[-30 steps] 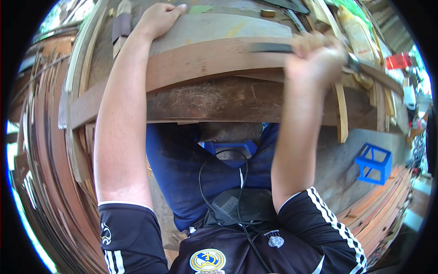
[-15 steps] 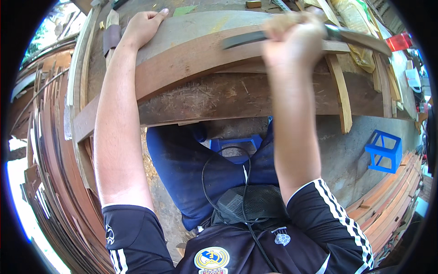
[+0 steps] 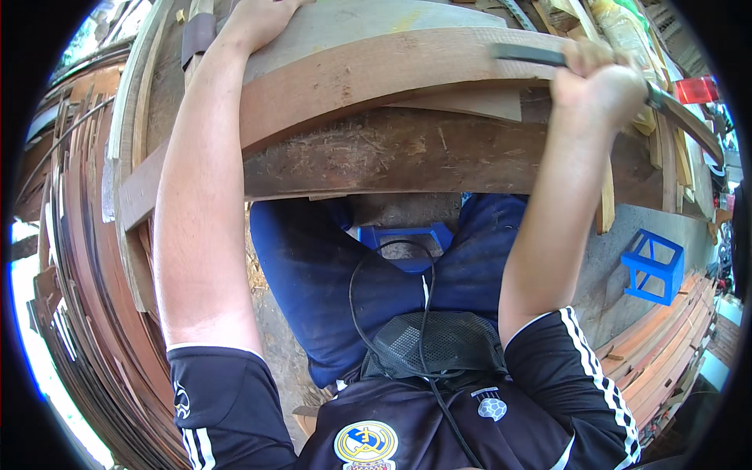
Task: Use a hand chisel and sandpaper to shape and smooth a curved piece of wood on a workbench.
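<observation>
In my right hand (image 3: pixel 599 78) is a long tool. Its flat black bar (image 3: pixel 529 54) sticks out to the left of my fist, and a curved brownish part (image 3: pixel 689 125) reaches out to the right. The fist is just above the right end of a curved brown wooden board (image 3: pixel 313 90). The bar's left tip is over the board's far part. My left hand (image 3: pixel 262 25) rests at the left end of a pale grey board (image 3: pixel 345 37), behind the brown board. Its thumb is stretched out, but the top edge of the picture cuts off the other fingers.
A thick dark timber (image 3: pixel 352 160) runs in front of me, over my knees. Long wood strips (image 3: pixel 86 258) are stacked at the left, more planks (image 3: pixel 666 337) at the lower right. A blue plastic stool (image 3: pixel 654 266) stands on the right. A red object (image 3: pixel 695 90) lies beyond the tool.
My right hand and the tool have swung to the right. The whole view has shifted a little, so my left hand now sits higher, partly out of the picture.
</observation>
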`<action>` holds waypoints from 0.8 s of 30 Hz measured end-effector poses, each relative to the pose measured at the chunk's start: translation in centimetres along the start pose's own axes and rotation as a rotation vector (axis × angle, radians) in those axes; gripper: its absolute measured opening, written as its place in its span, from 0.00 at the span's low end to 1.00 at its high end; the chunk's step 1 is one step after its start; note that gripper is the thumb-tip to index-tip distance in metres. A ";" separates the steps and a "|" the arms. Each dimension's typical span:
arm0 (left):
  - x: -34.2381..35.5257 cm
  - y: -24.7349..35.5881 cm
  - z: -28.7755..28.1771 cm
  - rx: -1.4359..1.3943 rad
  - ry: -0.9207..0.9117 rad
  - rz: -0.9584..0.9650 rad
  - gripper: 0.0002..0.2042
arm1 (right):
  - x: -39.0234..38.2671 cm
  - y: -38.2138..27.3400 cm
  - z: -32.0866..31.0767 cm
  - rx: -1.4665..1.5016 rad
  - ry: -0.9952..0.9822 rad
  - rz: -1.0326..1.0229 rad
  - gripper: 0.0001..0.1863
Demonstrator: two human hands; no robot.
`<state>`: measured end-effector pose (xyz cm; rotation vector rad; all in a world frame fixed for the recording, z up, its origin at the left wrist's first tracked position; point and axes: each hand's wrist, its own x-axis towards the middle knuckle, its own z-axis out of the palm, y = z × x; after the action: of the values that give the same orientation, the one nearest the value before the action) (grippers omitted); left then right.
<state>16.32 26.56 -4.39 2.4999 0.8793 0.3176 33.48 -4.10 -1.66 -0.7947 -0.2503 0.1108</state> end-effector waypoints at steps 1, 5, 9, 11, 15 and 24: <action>0.1 -2.0 -0.1 0.047 -0.044 -0.007 0.26 | -1.3 1.7 1.8 -0.008 -0.027 0.017 0.21; 0.0 -0.9 0.8 0.023 -0.008 -0.006 0.26 | -2.6 4.8 3.3 0.813 -0.202 0.631 0.24; -0.7 -1.7 0.6 -0.024 -0.027 -0.052 0.26 | -4.7 4.3 7.0 0.229 0.165 0.351 0.23; -1.4 -2.2 0.3 -0.055 0.011 -0.071 0.27 | -1.4 4.9 3.2 0.047 -0.259 0.089 0.21; 0.0 1.7 0.2 0.017 0.018 -0.006 0.24 | 3.5 1.8 -1.8 0.060 -0.011 0.074 0.19; -1.9 0.4 -0.4 0.030 0.077 -0.025 0.22 | -4.7 5.9 8.1 0.429 -0.034 0.554 0.23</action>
<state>14.90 25.22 -3.99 2.5165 0.9514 0.3973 26.77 4.70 -1.36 -0.4154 -0.0275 0.6778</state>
